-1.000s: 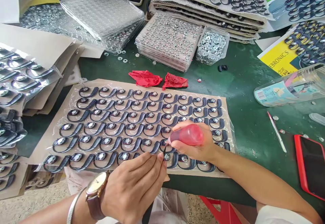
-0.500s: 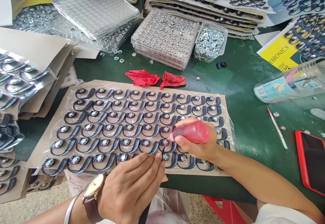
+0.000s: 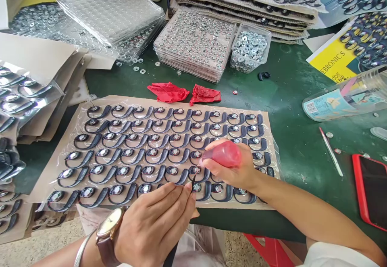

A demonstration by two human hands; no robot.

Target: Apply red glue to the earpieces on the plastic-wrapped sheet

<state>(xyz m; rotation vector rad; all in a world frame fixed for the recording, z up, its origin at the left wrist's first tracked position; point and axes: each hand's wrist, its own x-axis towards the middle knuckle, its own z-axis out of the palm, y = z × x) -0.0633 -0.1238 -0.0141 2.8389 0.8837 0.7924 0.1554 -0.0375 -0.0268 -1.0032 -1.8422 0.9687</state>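
- Grasps a red squeeze bottle (image 3: 225,154) in the right hand (image 3: 242,175), wrapping fingers about the body.
- Aims the bottle's nozzle leftward and slightly downward, laying the long axis mostly crosswise, rounded base to the right.
- Pinches a slim black pointed tool (image 3: 194,180) in the left hand (image 3: 157,220), slanting it from lower left to upper right, tip away from the body.
- Brings that tip to a round speaker (image 3: 195,170), just below the nozzle; cannot tell whether touching.
- Holds the bottle above ear-hook pieces (image 3: 180,142) on a cardboard sheet (image 3: 52,169), beyond and right of the left hand.
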